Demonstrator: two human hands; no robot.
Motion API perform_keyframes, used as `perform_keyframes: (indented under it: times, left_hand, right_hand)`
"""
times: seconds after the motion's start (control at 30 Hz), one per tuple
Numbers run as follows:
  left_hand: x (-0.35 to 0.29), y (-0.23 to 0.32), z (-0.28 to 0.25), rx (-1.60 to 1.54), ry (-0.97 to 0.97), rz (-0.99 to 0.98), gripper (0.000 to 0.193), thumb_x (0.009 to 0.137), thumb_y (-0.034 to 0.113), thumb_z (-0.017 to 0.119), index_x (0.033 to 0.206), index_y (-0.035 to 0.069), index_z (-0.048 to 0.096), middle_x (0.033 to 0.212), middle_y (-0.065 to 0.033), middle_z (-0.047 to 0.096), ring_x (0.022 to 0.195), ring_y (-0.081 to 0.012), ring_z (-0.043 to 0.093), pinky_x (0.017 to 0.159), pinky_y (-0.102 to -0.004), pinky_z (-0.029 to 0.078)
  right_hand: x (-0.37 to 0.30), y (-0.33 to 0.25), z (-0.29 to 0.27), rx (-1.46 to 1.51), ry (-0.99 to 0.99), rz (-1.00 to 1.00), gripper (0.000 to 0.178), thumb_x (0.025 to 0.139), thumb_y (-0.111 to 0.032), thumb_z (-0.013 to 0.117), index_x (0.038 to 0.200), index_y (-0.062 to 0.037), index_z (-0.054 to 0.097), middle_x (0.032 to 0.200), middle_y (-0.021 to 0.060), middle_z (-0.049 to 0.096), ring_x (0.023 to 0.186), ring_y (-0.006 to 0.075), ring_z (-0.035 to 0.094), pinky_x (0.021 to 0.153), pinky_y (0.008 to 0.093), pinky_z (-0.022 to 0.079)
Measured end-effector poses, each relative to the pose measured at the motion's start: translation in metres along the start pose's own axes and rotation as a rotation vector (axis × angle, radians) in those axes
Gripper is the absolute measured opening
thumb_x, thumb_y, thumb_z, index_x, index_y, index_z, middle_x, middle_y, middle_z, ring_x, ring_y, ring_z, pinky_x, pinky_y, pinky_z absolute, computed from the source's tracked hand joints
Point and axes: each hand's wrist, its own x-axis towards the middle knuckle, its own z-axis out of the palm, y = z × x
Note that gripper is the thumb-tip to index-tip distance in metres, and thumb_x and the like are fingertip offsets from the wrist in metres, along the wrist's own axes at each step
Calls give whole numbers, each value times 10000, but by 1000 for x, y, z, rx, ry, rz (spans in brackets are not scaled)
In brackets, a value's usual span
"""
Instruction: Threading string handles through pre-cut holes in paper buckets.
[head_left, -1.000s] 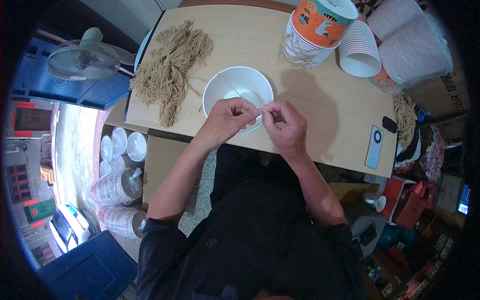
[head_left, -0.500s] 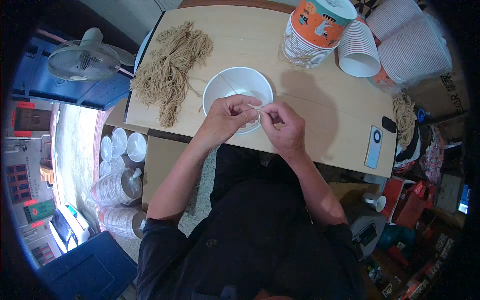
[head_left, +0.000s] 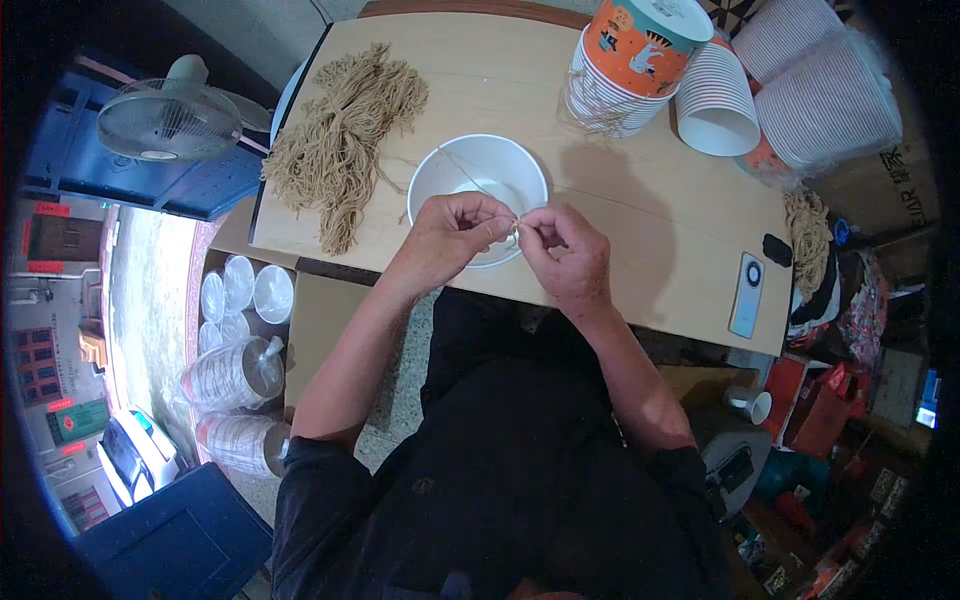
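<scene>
My left hand (head_left: 455, 234) and my right hand (head_left: 568, 254) meet fingertip to fingertip above the near part of a white paper tub (head_left: 420, 192). Both hands pinch a thin tan string (head_left: 462, 167), which crosses the tub's inside from its far left rim down to my fingers. Whatever knot or loop lies between the fingertips is too small to make out. To the left, a big loose bundle of tan string (head_left: 345, 135) is heaped on the table, and a strand of it trails toward the tub.
Stacked printed paper tubs (head_left: 640, 60) and white cup stacks (head_left: 718, 110) fill the table's far right. A phone (head_left: 747, 295) lies at the right edge beside a small black object (head_left: 777, 249). A fan (head_left: 170, 120) stands left; bagged containers (head_left: 235, 372) sit below it.
My fingertips have drawn closer together over the tub, the left fingers straightening slightly toward the right ones. The string between the tub's rim and my hands hangs slacker.
</scene>
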Motion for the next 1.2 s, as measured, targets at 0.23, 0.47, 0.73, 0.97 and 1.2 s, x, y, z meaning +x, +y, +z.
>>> perform_keyframes:
  times: [0.23,0.47,0.73,0.97,1.2]
  left_hand:
    - [-1,5,3,-180,43,3,191,954,156,721,1059,-3,734,916,-59,743,822,-102,677,742,-262,551]
    - [-3,6,6,-248,112,8,188,927,137,745,1039,-12,735,886,-76,745,778,-110,678,750,-256,554]
    - [-2,2,6,-344,176,-8,161,932,138,740,1004,-7,733,870,-72,743,755,-106,674,740,-255,553]
    - [-1,-2,6,-422,213,-48,146,948,136,719,1001,0,730,889,-78,746,774,-127,691,745,-268,563]
    - [-3,1,5,-416,217,-35,137,940,122,726,991,-4,732,884,-82,744,769,-133,690,744,-269,559]
  right_hand:
    - [0,1,0,-3,-1,-37,101,862,-3,728,929,-31,657,819,72,685,716,150,704,625,288,558]
    - [0,1,1,-5,5,-56,112,855,2,735,922,-29,650,816,72,683,722,149,710,628,282,568]
    - [-1,-8,-3,358,-30,272,242,927,-50,681,1163,2,661,960,110,743,769,132,717,652,273,576]
    - [-7,-14,0,192,-109,307,270,901,-104,723,1132,19,654,948,135,750,716,127,702,618,269,549]
    - [-1,-11,3,187,-215,383,137,933,-96,702,1002,12,654,803,52,698,603,66,598,529,225,475]
